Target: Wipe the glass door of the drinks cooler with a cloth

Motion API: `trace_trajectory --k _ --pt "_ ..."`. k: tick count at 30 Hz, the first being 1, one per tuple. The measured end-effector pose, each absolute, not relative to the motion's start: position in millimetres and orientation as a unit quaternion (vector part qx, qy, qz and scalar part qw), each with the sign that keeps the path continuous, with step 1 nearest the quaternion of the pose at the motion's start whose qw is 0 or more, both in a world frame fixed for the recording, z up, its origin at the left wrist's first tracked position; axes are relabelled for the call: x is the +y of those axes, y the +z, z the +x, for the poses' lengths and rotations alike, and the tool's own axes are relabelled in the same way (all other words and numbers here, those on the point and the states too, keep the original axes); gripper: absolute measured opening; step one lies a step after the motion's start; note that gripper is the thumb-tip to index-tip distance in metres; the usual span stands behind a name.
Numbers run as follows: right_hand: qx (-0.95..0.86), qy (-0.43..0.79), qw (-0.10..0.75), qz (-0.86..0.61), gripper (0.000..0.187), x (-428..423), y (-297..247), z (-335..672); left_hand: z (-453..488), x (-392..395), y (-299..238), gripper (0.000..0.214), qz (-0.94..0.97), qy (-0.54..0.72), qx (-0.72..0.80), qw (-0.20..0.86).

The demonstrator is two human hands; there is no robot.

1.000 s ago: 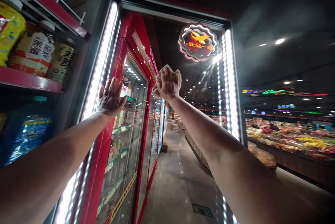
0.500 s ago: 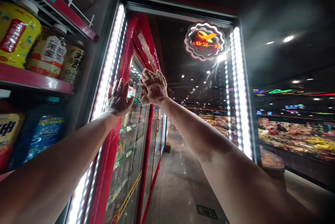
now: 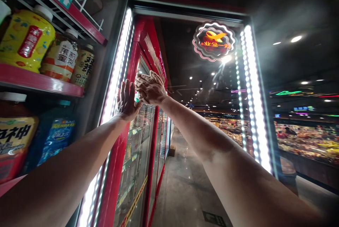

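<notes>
A tan cloth is under my right hand, which presses it against the glass door in front of me. The cloth's edge shows above the fingers; the rest is hidden beneath the palm. Close beside it on the left, my left hand is held up with fingers stretched out, palm toward the glass and nothing in it. Both arms reach forward at full length. A lit round sign with reversed lettering is near the door's upper right.
Bright LED strips run along both sides of the door. Shelves at left hold a yellow bottle, tea bottles and a blue bottle. Beyond the glass are red-framed coolers, a shiny floor and produce displays.
My right hand has slid left with the cloth, closer to my left hand. The view has shifted slightly, so the shelves and door sit farther right.
</notes>
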State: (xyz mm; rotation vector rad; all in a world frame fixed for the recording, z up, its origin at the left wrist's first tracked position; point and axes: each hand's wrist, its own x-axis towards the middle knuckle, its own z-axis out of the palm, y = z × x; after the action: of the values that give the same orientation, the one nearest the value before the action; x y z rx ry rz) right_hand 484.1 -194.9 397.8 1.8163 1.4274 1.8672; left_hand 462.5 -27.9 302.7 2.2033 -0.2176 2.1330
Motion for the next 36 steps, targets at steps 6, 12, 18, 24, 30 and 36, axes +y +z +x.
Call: trace_trajectory --k 6,12,18,24,30,36 --pt "0.435 0.623 0.005 0.650 0.053 -175 425 483 461 -28 303 0.111 0.712 0.697 -0.076 0.043" --pt "0.492 0.610 0.042 0.619 0.056 -148 423 473 456 -31 304 0.125 0.712 0.697 -0.061 0.054" --pt "0.531 0.602 0.092 0.589 0.054 -147 428 474 448 -35 303 0.124 0.721 0.690 -0.043 0.048" --pt "0.476 0.641 0.081 0.597 0.052 -139 417 467 448 -34 303 0.124 0.718 0.695 -0.032 0.029" --pt "0.432 0.646 0.084 0.624 0.069 -157 429 470 454 -31 306 0.127 0.709 0.703 -0.044 0.032" --pt "0.362 0.691 0.008 0.625 0.063 -167 429 483 457 -30 309 0.113 0.736 0.673 -0.065 0.028"
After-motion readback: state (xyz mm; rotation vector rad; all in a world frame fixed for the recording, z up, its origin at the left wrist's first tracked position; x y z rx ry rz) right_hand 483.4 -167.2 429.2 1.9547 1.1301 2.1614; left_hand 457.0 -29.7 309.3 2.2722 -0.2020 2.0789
